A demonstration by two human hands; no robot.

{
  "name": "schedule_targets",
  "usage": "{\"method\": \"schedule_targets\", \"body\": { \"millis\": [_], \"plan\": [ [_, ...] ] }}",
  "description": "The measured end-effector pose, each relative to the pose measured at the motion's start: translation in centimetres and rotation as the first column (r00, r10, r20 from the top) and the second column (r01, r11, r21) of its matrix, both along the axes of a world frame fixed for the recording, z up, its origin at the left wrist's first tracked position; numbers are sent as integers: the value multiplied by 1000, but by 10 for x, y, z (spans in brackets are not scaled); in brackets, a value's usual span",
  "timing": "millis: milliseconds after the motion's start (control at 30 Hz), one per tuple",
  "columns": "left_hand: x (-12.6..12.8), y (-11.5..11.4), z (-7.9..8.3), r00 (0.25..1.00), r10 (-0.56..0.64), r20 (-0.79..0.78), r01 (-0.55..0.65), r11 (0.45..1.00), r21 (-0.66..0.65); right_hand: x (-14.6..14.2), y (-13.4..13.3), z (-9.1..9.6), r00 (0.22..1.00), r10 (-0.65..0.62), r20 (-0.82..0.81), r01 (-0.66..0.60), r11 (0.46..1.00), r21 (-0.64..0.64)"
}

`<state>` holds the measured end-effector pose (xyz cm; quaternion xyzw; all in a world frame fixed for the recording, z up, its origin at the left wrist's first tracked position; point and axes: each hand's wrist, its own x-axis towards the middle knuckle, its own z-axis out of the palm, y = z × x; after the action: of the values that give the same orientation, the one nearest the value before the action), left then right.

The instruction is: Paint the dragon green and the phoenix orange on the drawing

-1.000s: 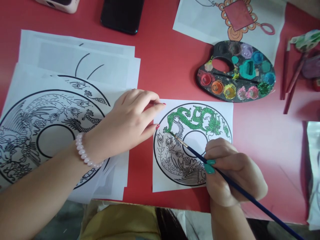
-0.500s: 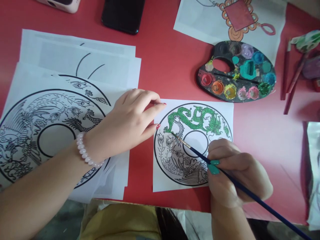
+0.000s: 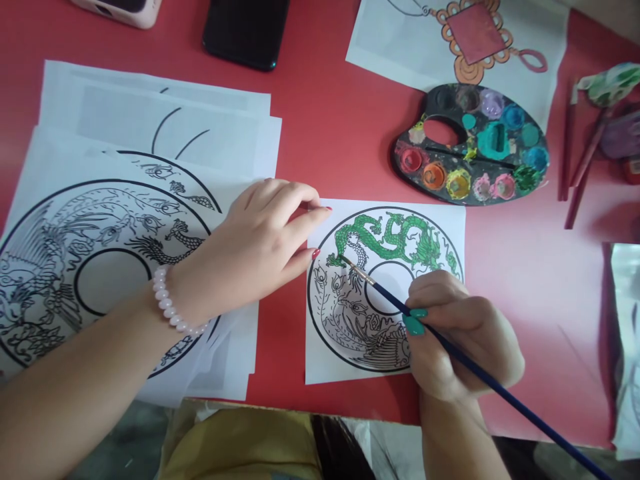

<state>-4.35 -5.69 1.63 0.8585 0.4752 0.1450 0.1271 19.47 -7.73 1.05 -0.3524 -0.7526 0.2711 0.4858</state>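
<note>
Fingers of the right hand (image 3: pixel 463 340) pinch a blue paintbrush (image 3: pixel 450 350), its tip touching the green dragon on the small round-design sheet (image 3: pixel 385 293) that lies flat on the red bench (image 3: pixel 340 127). Fingertips of the left hand (image 3: pixel 255 247), loosely curled and holding nothing, press the sheet's left edge, a pearl bracelet (image 3: pixel 170 307) on the wrist. Left of it spreads a stack of larger printed sheets (image 3: pixel 100 220); beyond lie a paint palette (image 3: pixel 473 143), a black phone (image 3: pixel 245 30) and a partly coloured knot drawing (image 3: pixel 460 40).
</note>
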Motion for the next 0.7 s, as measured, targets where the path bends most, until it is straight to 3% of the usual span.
{"method": "schedule_targets", "body": {
  "millis": [233, 700],
  "plan": [
    [0, 0, 0, 1000, -8, -8, 8, 1000, 12, 0, -2, 2, 998, -44, 34, 47, 995, -89],
    [0, 0, -1, 1000, -7, -5, 7, 1000, 27, 0, 0, 2, 1000, 6, -5, -6, 999, -35]
  ]
}}
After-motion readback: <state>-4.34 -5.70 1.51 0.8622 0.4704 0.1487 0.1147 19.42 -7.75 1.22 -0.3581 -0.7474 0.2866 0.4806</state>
